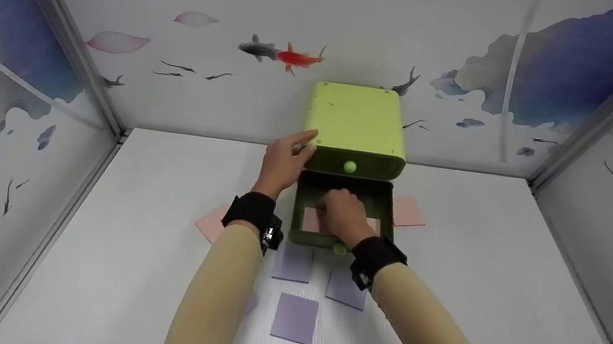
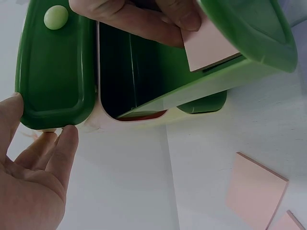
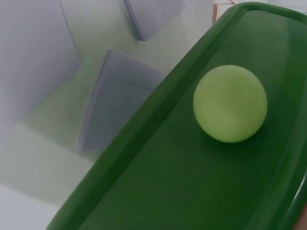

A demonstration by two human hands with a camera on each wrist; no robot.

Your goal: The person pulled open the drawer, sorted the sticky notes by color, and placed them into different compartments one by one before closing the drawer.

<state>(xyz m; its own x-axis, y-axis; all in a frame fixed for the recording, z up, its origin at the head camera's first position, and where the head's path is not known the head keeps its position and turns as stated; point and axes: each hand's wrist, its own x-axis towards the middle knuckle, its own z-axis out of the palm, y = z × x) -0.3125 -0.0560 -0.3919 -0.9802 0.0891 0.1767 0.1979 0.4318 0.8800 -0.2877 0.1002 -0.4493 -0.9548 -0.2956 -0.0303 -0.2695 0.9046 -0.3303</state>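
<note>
A light green drawer box [image 1: 355, 121] stands at the back wall, its lower drawer [image 1: 383, 204] pulled out toward me. My right hand [image 1: 337, 207] reaches into that drawer and pinches a pink card [image 2: 208, 45] between thumb and fingers [image 2: 144, 21]. My left hand [image 1: 299, 143] rests with straight fingers on the box's front left corner; in the left wrist view its fingertips [image 2: 67, 139] touch the edge of the shut upper drawer front [image 2: 55, 72]. The right wrist view shows the open drawer's front and its round knob [image 3: 230, 103].
Pink cards lie on the white table left [image 1: 212, 223] and right [image 1: 409, 211] of the drawer. Three purple cards [image 1: 294, 263] [image 1: 347, 289] [image 1: 295, 318] lie in front of it. Painted walls enclose the table on three sides.
</note>
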